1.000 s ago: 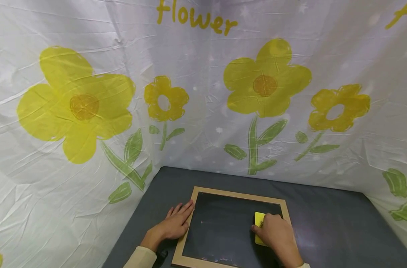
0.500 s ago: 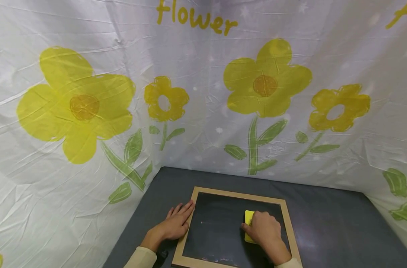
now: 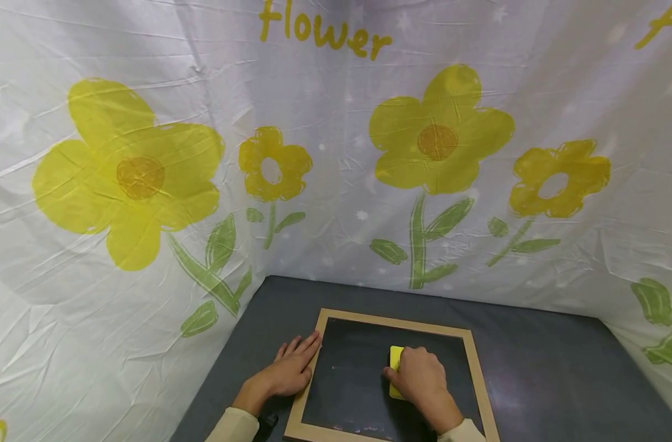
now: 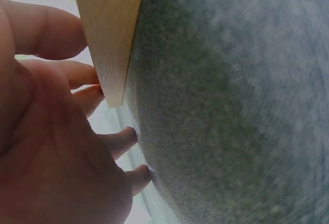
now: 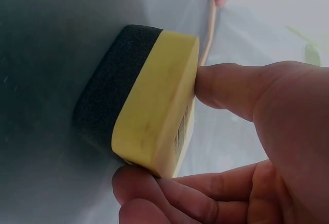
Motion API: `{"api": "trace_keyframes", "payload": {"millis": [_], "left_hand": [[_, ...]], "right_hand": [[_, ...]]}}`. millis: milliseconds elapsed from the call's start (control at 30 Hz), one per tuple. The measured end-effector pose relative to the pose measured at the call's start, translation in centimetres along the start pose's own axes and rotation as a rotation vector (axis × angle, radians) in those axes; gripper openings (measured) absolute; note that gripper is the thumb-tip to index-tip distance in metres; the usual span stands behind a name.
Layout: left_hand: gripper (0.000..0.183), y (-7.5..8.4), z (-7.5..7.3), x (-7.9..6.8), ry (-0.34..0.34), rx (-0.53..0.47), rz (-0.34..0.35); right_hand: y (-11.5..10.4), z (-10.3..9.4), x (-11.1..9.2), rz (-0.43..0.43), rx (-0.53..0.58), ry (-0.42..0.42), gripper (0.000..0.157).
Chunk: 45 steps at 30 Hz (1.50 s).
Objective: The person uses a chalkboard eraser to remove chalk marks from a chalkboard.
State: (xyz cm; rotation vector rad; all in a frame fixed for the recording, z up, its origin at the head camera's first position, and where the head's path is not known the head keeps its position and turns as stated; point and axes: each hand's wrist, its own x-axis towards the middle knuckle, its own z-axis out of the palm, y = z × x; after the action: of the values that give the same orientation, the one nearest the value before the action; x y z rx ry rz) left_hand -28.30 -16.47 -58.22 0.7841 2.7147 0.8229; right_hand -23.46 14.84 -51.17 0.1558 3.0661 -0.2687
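A small blackboard (image 3: 358,374) in a pale wooden frame (image 3: 397,321) lies on the dark table. My right hand (image 3: 422,377) grips a yellow board eraser (image 3: 395,393) over the right half of the board. Close up in the right wrist view, the eraser (image 5: 149,95) has a black felt underside against the board, with thumb and fingers at opposite sides. My left hand (image 3: 287,370) rests with fairly straight fingers on the frame's left edge. In the left wrist view some fingers touch the wooden frame (image 4: 110,39), while two fingertips meet the grey cloth beside it.
A dark grey cloth (image 3: 557,368) covers the table. White curtains (image 3: 336,233) with printed yellow flowers hang behind and at both sides. A small black object (image 3: 266,423) lies beside the left wrist. Faint chalk marks (image 3: 347,428) show near the board's front edge.
My right hand has slid the eraser leftward across the board, from near the right frame edge toward the middle. My left hand and the board have stayed in place.
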Motion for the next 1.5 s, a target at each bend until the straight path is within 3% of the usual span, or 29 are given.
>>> {"api": "trace_keyframes", "payload": {"millis": [200,567,667,900,1500], "left_hand": [[0.068,1.7,-1.2,-0.4,-0.030,-0.026,-0.018],[0.069,-0.4,0.1,0.4,0.001,-0.003,0.011],[0.069,0.0,-0.2,0.3,-0.004,-0.006,0.018],[0.068,1.8,-1.0,-0.3,-0.027,0.028,-0.043],[0.068,1.3,-0.9,-0.3,-0.033,0.010,-0.024]], "right_hand": [[-0.9,0.1,0.0,-0.032,0.023,0.026,0.054],[-2.4,0.3,0.3,-0.078,0.019,0.037,0.052],[-2.9,0.5,0.4,-0.085,0.013,0.039,0.052],[-4.0,0.8,0.4,-0.117,-0.002,0.067,0.051],[-6.8,1.4,0.6,-0.151,0.004,0.064,0.048]]}}
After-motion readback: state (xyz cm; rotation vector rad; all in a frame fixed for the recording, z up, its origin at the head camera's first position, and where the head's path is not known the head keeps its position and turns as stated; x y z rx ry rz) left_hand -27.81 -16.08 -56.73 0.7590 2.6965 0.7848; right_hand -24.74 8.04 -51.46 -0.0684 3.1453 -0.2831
